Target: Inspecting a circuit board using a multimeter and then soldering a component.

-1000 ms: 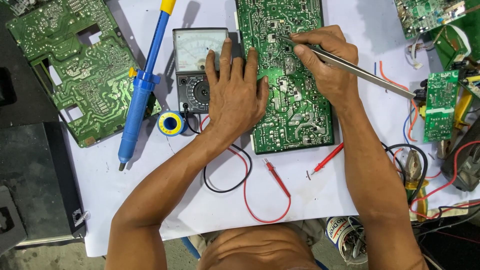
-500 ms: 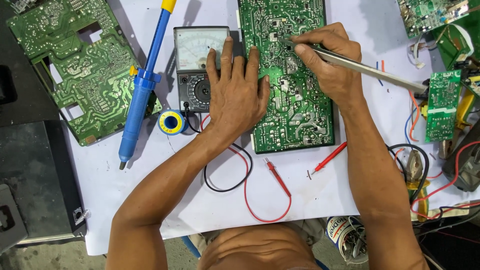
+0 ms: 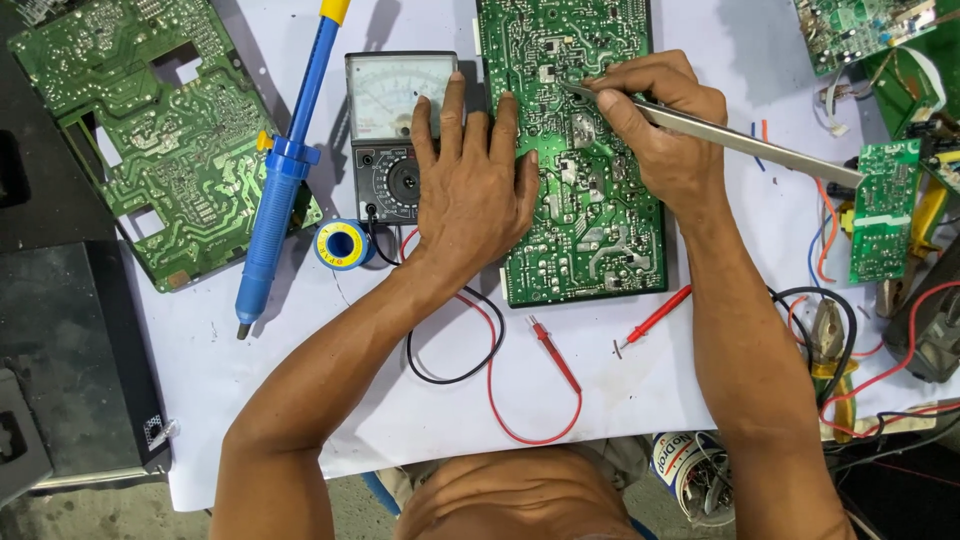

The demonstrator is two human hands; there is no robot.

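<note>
Circuit board, green, lies mid-tabletop. My left hand is flat, fingers spread, on its left edge & partly over the analog meter beside it. My right hand has a closed grip on metal tweezers, tip touching the board's upper part.

Left hand hides part of the multimeter.

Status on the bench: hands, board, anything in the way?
Left hand flat, pinning circuit board and overlapping the meter. Right hand grips metal tool, tip on board. Red probes lie loose below the board, clear of the work.
</note>
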